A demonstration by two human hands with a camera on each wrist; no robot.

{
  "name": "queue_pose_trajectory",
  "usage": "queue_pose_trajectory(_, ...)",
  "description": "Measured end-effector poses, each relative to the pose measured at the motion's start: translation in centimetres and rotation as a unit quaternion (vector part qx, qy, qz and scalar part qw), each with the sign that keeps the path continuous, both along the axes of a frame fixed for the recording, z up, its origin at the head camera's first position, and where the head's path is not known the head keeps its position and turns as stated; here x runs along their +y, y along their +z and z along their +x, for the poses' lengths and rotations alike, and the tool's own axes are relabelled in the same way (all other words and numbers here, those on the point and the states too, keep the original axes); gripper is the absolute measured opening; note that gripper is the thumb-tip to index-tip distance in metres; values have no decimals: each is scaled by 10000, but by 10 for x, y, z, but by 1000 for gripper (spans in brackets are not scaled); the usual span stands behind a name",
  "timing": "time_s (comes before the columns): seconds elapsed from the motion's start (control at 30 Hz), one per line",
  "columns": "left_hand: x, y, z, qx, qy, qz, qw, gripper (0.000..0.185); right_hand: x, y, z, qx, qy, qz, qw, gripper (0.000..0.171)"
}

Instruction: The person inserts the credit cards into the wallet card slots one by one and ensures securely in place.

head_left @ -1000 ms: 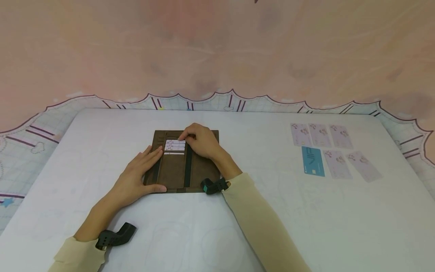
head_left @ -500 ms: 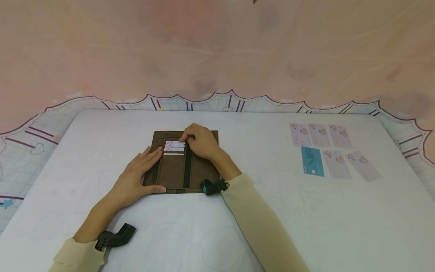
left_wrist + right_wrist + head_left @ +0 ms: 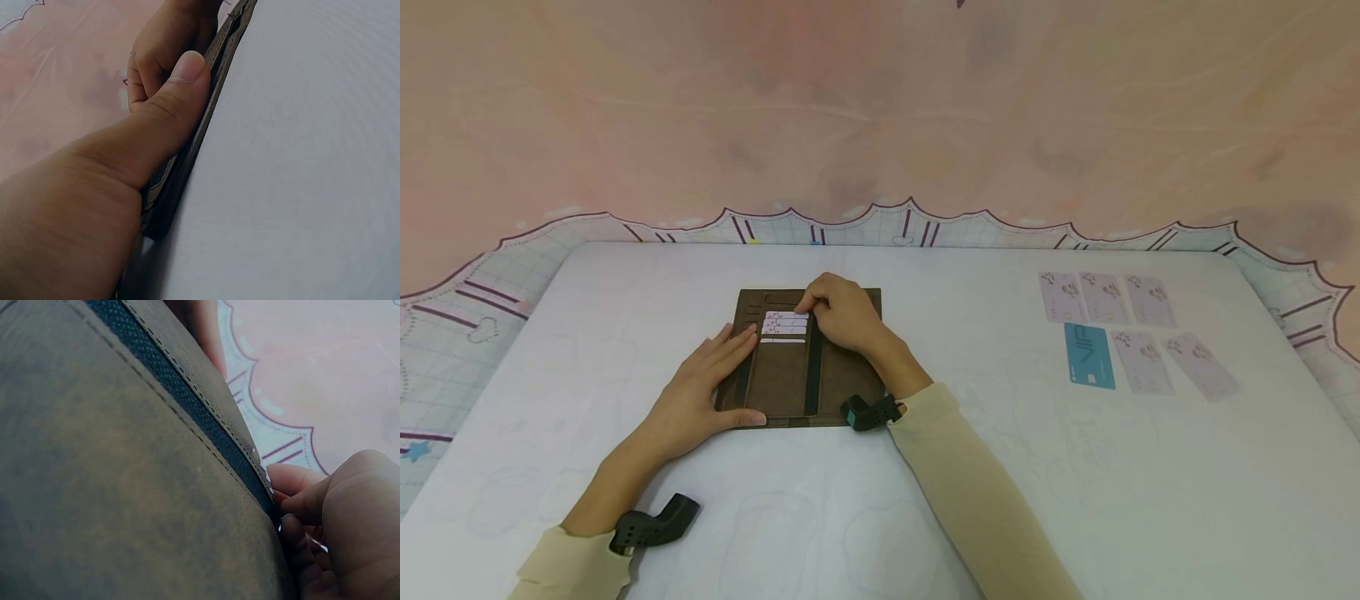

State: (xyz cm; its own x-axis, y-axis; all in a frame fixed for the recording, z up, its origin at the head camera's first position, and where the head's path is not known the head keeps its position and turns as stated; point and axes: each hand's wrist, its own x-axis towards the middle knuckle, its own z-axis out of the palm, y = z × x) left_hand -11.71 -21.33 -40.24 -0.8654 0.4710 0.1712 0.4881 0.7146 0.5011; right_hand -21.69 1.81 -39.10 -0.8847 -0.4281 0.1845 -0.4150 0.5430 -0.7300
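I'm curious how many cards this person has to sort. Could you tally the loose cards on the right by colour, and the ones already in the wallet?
Pale lilac cards loose on the table: 5
Blue card loose on the table: 1
Cards showing in the wallet slots: 3
Total: 9

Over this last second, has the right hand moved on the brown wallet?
No. The right hand stays at the top card in the wallet, as far from the loose cards as before.
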Motion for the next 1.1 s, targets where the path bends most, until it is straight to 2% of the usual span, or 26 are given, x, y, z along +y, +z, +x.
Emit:
queue_pose_trajectory(0.43, -1, 1, 0, 13, -32, 44, 10000, 99, -2, 0, 1, 208, -27, 256, 9995, 26)
queue_pose_trajectory(0.53, -1, 1, 0, 10, -31, 69, 10000, 99, -2, 7, 3, 263, 116, 505, 9983, 26)
queue_pose_trajectory(0.7, 1, 0, 3, -47, -22, 97, 9999, 99, 5, 29, 10, 309, 231, 856, 9956, 22)
queue_pose_trajectory(0.9, 1, -4, 4, -49, 25, 76, 10000, 101, 37, 58, 11, 643, 106, 1160, 9911, 22)
queue_pose_trajectory(1.1, -2, -4, 0, -45, 78, 33, 10000, 102, 88, 68, 7, 1086, -273, 1018, 9885, 20)
